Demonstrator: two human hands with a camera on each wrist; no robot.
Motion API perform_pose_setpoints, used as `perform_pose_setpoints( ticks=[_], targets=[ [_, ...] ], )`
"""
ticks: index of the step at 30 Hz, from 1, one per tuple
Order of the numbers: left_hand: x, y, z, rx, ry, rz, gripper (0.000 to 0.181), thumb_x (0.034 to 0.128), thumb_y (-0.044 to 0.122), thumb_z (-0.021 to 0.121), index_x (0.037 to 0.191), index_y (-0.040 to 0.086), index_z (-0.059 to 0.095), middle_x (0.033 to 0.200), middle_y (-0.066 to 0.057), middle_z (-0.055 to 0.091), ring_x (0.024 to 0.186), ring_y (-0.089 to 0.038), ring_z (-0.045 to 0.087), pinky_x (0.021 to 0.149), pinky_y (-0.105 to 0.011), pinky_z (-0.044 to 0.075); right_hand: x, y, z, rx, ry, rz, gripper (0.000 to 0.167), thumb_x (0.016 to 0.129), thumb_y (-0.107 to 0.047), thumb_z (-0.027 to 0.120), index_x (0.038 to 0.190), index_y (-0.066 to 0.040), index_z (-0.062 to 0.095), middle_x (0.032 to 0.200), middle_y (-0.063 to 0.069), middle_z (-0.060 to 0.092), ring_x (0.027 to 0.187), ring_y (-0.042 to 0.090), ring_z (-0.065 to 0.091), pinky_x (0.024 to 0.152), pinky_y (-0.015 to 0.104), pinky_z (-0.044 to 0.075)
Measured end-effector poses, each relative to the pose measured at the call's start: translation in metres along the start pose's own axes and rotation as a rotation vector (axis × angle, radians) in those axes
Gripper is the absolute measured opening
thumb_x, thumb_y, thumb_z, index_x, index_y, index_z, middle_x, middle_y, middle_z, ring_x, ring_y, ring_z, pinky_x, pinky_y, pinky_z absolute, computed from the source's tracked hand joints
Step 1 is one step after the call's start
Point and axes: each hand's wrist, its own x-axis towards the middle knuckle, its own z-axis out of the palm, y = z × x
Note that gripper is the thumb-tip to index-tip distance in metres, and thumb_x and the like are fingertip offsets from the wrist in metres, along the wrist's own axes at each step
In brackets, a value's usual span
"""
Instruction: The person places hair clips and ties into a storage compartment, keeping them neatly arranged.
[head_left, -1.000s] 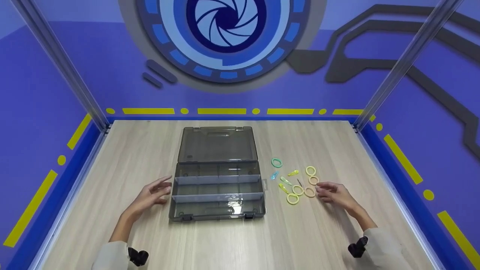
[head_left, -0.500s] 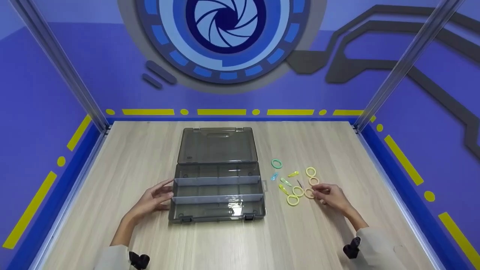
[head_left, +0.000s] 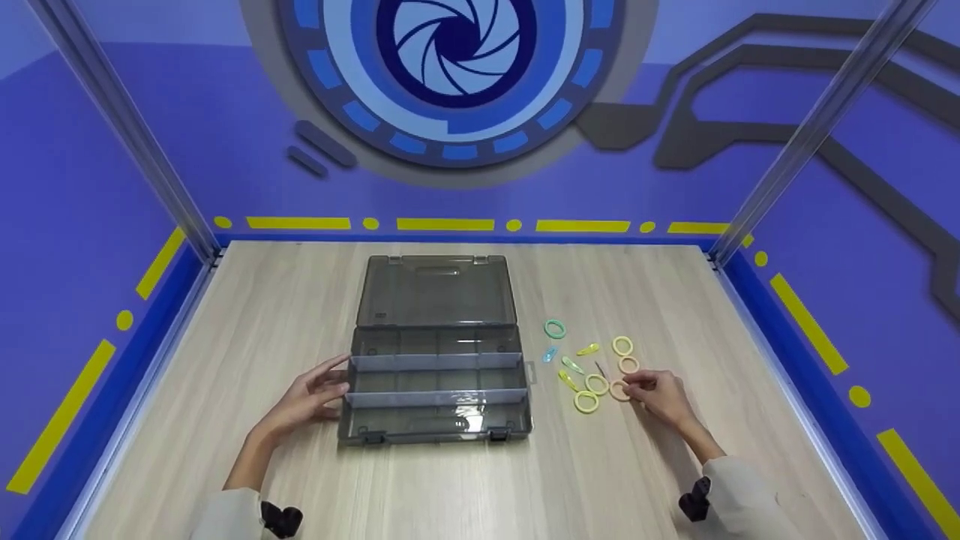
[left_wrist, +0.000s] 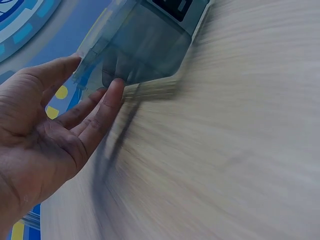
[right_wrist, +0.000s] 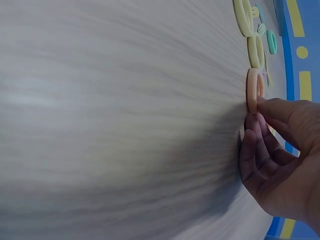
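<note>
Between thumb and forefinger of my right hand (head_left: 664,397) is the near edge of a peach hair tie (head_left: 619,390), still down at table level; the right wrist view shows this peach hair tie (right_wrist: 252,91) upright-looking at the fingertips. My left hand (head_left: 304,401) has its fingers loosely extended against the left side of a smoky, see-through organizer box (head_left: 435,379). In the left wrist view its fingertips touch the corner of the box (left_wrist: 150,45). The box lies with its lid (head_left: 437,292) folded back, and two pale dividers (head_left: 435,362) cross it.
Right of the box lie yellow hair ties (head_left: 586,402), another peach hair tie (head_left: 628,364) and a green hair tie (head_left: 555,328). Among them are several snap hair clips, one blue (head_left: 550,354), one yellow (head_left: 567,379). Blue-purple walls (head_left: 480,199) enclose the wooden table (head_left: 480,495).
My right hand has moved left onto the peach hair tie and now pinches its edge. The left hand has shifted slightly right, against the box.
</note>
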Motion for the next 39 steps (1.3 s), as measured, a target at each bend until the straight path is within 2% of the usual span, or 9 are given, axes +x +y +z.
perform_pose_setpoints(
  ticks=[6,10,16,22,25,28,33,36,39],
  targets=[
    [0.002,0.0,0.002,0.014,0.011,0.0,0.07,0.1039,0.027,0.061,0.163,0.014,0.026,0.157,-0.031,0.035,0.136,-0.044,0.049,0.089,-0.039,0.059,0.0,-0.002,0.0,-0.015,0.018,0.011,0.009,0.09,0.001,0.073,0.096,0.008,0.076,0.082,0.019,0.075,0.065,0.01,0.065,0.052,0.016,0.044],
    [0.005,0.0,0.004,0.02,0.023,0.001,0.07,0.103,0.028,0.062,0.162,0.014,0.028,0.154,-0.031,0.037,0.126,-0.035,0.057,0.085,-0.037,0.06,0.0,-0.003,-0.004,-0.003,0.02,0.005,0.009,0.091,0.0,0.072,0.096,0.007,0.076,0.085,0.019,0.076,0.067,0.013,0.068,0.055,0.016,0.047],
    [0.003,0.001,0.003,0.002,0.019,-0.01,0.071,0.1027,0.026,0.063,0.163,0.013,0.027,0.153,-0.031,0.038,0.115,-0.024,0.062,0.081,-0.033,0.06,0.002,-0.008,-0.011,-0.008,0.008,0.021,0.011,0.092,-0.001,0.072,0.098,0.006,0.076,0.086,0.02,0.076,0.065,0.015,0.07,0.053,0.019,0.05],
    [-0.002,0.009,0.0,0.022,0.032,-0.025,0.071,0.1024,0.023,0.063,0.162,0.009,0.026,0.149,-0.033,0.038,0.102,-0.019,0.063,0.079,-0.033,0.06,0.003,-0.014,-0.014,-0.026,0.01,-0.017,0.01,0.09,0.0,0.072,0.098,0.005,0.077,0.091,0.02,0.076,0.074,0.013,0.069,0.063,0.016,0.051],
    [-0.003,0.013,0.001,0.02,0.038,-0.043,0.071,0.1015,0.022,0.065,0.161,0.009,0.028,0.144,-0.03,0.042,0.101,-0.018,0.063,0.08,-0.035,0.061,0.002,-0.018,-0.015,-0.016,0.006,-0.018,0.011,0.09,0.001,0.072,0.099,0.005,0.077,0.093,0.02,0.076,0.076,0.012,0.069,0.064,0.015,0.051],
    [-0.004,0.016,0.003,0.003,0.056,-0.075,0.072,0.0997,0.02,0.067,0.16,0.009,0.031,0.14,-0.025,0.046,0.102,-0.016,0.062,0.081,-0.036,0.061,0.002,-0.023,-0.016,0.04,-0.016,-0.004,0.014,0.091,0.0,0.072,0.102,0.007,0.076,0.096,0.023,0.076,0.075,0.012,0.07,0.063,0.016,0.053],
    [-0.005,0.018,0.007,-0.024,0.089,-0.108,0.07,0.0981,0.017,0.069,0.159,0.009,0.034,0.137,-0.02,0.05,0.103,-0.015,0.063,0.084,-0.037,0.06,0.002,-0.035,-0.016,0.196,-0.092,0.049,0.026,0.095,-0.006,0.071,0.113,0.013,0.07,0.102,0.028,0.074,0.076,0.017,0.074,0.066,0.028,0.061],
    [-0.004,0.018,0.008,-0.022,0.098,-0.114,0.069,0.0983,0.017,0.069,0.158,0.01,0.035,0.138,-0.021,0.051,0.103,-0.015,0.064,0.084,-0.036,0.06,0.002,-0.043,-0.016,0.27,-0.136,0.101,0.032,0.097,-0.008,0.069,0.119,0.014,0.066,0.103,0.025,0.074,0.081,0.02,0.076,0.071,0.032,0.062],
    [-0.002,0.018,0.009,-0.022,0.098,-0.112,0.069,0.0985,0.017,0.069,0.159,0.01,0.035,0.139,-0.021,0.051,0.103,-0.015,0.065,0.084,-0.035,0.06,0.002,-0.049,-0.015,0.326,-0.173,0.131,0.036,0.098,-0.009,0.067,0.123,0.016,0.063,0.102,0.017,0.075,0.082,0.017,0.076,0.072,0.031,0.062]
  ],
)
